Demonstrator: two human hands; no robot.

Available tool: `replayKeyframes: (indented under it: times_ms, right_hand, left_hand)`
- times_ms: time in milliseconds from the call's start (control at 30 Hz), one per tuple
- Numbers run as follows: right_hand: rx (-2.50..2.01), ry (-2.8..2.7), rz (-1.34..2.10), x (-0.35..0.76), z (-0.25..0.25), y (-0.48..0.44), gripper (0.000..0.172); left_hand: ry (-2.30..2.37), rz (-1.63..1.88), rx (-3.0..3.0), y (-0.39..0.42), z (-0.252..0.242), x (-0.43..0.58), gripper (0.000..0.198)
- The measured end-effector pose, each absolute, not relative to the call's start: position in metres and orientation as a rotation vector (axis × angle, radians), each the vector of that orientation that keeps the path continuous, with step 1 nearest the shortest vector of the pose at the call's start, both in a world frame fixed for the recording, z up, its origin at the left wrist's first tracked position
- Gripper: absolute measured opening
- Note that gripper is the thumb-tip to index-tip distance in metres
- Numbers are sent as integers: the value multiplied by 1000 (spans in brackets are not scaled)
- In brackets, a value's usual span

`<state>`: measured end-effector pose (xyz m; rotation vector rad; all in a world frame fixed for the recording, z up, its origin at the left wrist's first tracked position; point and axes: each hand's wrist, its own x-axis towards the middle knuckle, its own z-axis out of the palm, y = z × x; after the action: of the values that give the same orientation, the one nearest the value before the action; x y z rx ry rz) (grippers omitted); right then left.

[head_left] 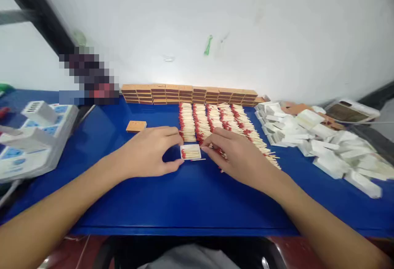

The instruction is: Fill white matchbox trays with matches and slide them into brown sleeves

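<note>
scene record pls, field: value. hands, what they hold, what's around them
surface: blue table
left hand: pinches white tray at its left edge
tray contents: red-tipped matches, lying flat
right hand: fingertips at the tray's right edge; grip unclear
loose match: on the table, just in front of the tray
match rows: behind the hands
brown boxes: stacked along the wall
single box: alone, left of the rows
tray heap: white, far right

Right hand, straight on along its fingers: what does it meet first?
Likely the open match tray, just off the fingertips of the right hand; the left hand lies beyond it.
</note>
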<state>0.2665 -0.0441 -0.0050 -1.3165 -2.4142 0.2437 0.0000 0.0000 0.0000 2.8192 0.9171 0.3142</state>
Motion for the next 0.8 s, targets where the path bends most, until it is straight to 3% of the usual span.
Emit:
replayKeyframes:
  times_ms: [133, 367, 533, 700, 800]
  right_hand:
    - [-1311, -2562, 420, 266, -11, -44, 6]
    - [-1238, -2547, 648, 273, 1, -50, 15]
    - [-1186, -2439, 378, 263, 2, -52, 7]
    - [-1249, -2398, 312, 271, -3, -43, 15]
    - [-1334, -2469, 200, 281, -7, -35, 11]
  left_hand:
    - [930, 318, 2834, -1, 6, -1, 23]
    - [943, 278, 2854, -1, 2, 2, 24]
    - [894, 302, 2858, -7, 1, 6, 21]
    - [880, 340, 2846, -7, 1, 4, 21]
    - [914, 294, 2838, -4, 0, 2, 23]
